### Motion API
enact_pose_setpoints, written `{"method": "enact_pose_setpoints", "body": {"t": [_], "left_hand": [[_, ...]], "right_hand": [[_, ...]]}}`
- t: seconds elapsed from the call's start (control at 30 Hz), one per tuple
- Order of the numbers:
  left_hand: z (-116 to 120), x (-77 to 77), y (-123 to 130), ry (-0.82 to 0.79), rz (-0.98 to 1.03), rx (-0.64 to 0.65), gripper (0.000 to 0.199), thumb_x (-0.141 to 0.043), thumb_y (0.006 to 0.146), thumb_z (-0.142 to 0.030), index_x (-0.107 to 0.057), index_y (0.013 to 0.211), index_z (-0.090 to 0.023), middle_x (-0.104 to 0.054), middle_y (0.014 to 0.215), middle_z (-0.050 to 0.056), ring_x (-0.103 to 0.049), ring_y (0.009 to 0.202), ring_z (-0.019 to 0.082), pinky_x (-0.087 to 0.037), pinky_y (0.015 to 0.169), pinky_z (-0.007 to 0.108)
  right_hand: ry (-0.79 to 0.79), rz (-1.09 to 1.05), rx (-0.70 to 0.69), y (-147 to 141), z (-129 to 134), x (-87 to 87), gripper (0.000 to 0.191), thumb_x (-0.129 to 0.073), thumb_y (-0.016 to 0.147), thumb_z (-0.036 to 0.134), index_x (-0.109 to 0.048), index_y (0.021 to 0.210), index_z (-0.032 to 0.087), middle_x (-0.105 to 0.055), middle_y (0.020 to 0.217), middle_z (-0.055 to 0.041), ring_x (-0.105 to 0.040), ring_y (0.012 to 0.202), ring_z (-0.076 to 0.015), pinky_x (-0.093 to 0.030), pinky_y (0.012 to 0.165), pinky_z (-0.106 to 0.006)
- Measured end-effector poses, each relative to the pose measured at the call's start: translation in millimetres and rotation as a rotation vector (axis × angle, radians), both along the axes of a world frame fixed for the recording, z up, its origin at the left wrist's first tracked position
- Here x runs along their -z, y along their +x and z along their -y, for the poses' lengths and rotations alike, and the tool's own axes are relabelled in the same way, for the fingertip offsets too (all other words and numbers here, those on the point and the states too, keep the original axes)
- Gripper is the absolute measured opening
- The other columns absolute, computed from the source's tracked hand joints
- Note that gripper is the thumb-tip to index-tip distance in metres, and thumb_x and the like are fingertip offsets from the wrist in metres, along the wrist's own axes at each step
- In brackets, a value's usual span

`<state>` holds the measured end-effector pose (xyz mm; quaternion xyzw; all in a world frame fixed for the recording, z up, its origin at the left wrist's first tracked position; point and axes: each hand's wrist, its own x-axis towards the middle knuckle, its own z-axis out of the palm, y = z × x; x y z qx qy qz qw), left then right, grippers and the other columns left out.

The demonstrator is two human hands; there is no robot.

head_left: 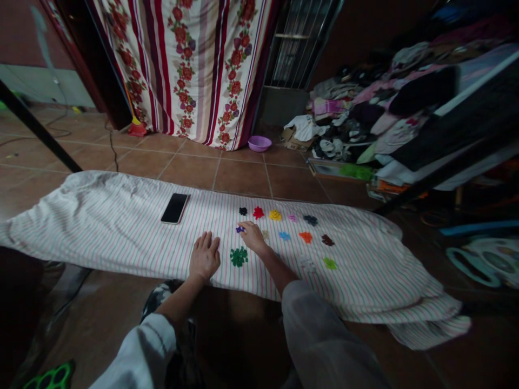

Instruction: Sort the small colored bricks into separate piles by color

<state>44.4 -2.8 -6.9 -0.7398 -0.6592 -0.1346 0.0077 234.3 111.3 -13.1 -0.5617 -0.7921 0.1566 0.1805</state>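
Note:
My left hand lies flat, palm down with fingers stretched, on a striped cloth. My right hand bends over a small purple pile, thumb and fingertips pinched together at its edge; whatever they hold is too small to make out. Between the hands, nearer me, is a wider pile of small green pieces. Behind the right hand sit black, red and yellow piles. Farther right are light blue, orange, brown, white and lime ones.
A dark-screened phone rests on the cloth at left. Beyond, on the tiled floor, are a purple basin and a red broom beside a floral curtain. Clothes are heaped at right. Dark poles slant at both sides.

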Motion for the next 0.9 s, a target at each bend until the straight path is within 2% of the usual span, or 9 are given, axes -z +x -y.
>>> {"method": "enact_pose_setpoints", "body": {"t": [0.23,0.53,0.8,0.9], "left_hand": [[1.4,-1.0,-0.2,0.018,0.011,0.012,0.043,-0.046,0.089,-0.021,-0.059,0.129,-0.016,-0.049,0.143,0.016,-0.038,0.139,0.031,-0.033,0.113,0.046],[0.2,5.1,-0.4,0.108,0.005,0.014,0.042,-0.050,0.086,-0.019,-0.061,0.126,-0.017,-0.053,0.139,0.017,-0.044,0.135,0.032,-0.036,0.110,0.046],[-0.1,5.3,-0.6,0.116,0.027,0.022,0.041,-0.051,0.085,-0.018,-0.062,0.124,-0.016,-0.053,0.139,0.018,-0.044,0.134,0.032,-0.037,0.110,0.047],[0.0,5.4,-0.5,0.117,0.032,0.021,0.041,-0.051,0.085,-0.018,-0.063,0.124,-0.015,-0.053,0.138,0.018,-0.044,0.134,0.032,-0.036,0.110,0.046]], "right_hand": [[-0.015,0.056,-0.048,-4.2,2.7,-6.9,0.036,-0.057,0.083,0.010,-0.069,0.116,0.019,-0.066,0.114,-0.0084,-0.058,0.105,-0.0192,-0.041,0.097,-0.029],[-0.057,0.058,-0.060,-6.8,4.0,-13.5,0.031,-0.056,0.086,0.012,-0.071,0.113,0.018,-0.065,0.114,-0.0088,-0.056,0.105,-0.0195,-0.039,0.098,-0.029],[-0.011,-0.012,-0.103,-3.8,3.5,-11.2,0.031,-0.055,0.087,0.012,-0.070,0.114,0.019,-0.066,0.120,-0.0072,-0.057,0.109,-0.0190,-0.039,0.101,-0.031],[0.034,-0.059,-0.070,2.2,2.9,-12.6,0.033,-0.054,0.087,0.013,-0.069,0.116,0.019,-0.065,0.122,-0.0081,-0.056,0.112,-0.0193,-0.040,0.102,-0.033]]}}
